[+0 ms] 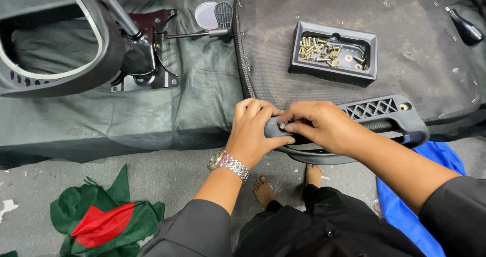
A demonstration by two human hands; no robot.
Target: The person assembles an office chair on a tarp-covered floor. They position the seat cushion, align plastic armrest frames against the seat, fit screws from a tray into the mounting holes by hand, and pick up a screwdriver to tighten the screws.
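My left hand (251, 130) grips the near end of a black plastic chair armrest (385, 113) that lies along the edge of a dark upholstered seat base (405, 39). My right hand (324, 125) pinches a small metal screw (282, 127) at a hole in that same end, fingers closed on it. A silver wristwatch (228, 163) sits on my left wrist. Both sleeves are black.
A black tray (334, 52) with several brass screws and washers rests on the seat base. A chair mechanism with lever (152, 54) and a curved black frame (55, 44) lie at left. A black handle (464, 27) lies far right. Green-red cloth (101, 219) and blue cloth (415, 206) are on the floor.
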